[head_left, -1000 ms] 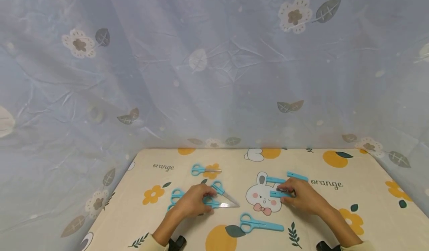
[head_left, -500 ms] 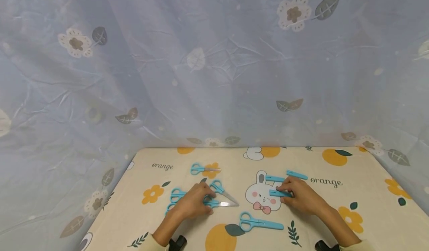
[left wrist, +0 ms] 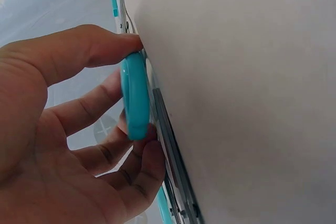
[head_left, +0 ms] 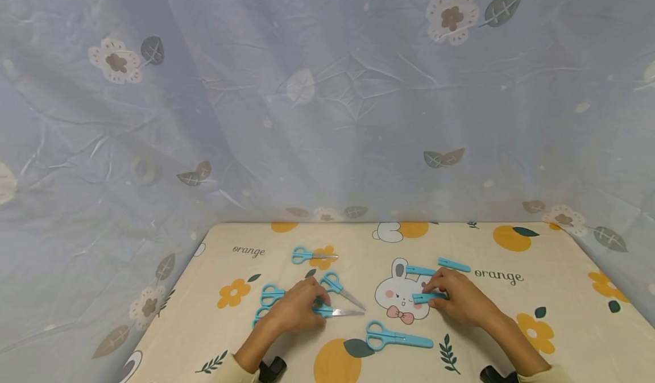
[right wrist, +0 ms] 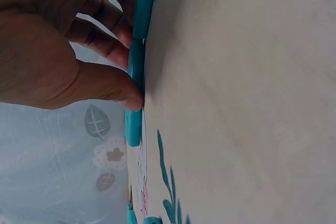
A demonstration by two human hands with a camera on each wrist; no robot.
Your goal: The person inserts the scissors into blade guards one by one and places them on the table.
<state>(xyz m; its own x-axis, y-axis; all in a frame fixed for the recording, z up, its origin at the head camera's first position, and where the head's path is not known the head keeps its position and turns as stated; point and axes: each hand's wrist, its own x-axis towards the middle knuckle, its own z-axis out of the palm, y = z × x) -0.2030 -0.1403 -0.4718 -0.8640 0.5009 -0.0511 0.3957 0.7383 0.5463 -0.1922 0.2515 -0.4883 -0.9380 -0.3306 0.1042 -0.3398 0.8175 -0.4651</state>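
Observation:
My left hand point(head_left: 302, 306) pinches the light-blue handle point(left wrist: 136, 95) of a pair of scissors point(head_left: 348, 312) between thumb and fingers. Its bare blades point right, near the tabletop. My right hand point(head_left: 463, 298) pinches a light-blue scissor cap point(head_left: 422, 298), with the thumb on one long side and fingers on the other. In the right wrist view, this cap point(right wrist: 133, 127) lies along the table surface, and another cap point(right wrist: 146, 9) shows past the fingers. Bare-bladed scissors point(head_left: 332, 282) lie just beyond my left hand. Other scissors handles point(head_left: 271, 295) are partly hidden behind that hand.
Scissors point(head_left: 302, 255) with a bare blade lie farther back. A capped pair of scissors point(head_left: 399, 338) rests in front, between the hands. Two loose caps point(head_left: 454, 265) point(head_left: 419, 270) lie beyond my right hand. The printed cloth point(head_left: 512, 315) covers the table, with a curtain point(head_left: 327, 116) behind.
My right fingertips have drawn in on the cap, and its left end has shifted slightly toward me. My left hand stays nearly still on the scissors handle.

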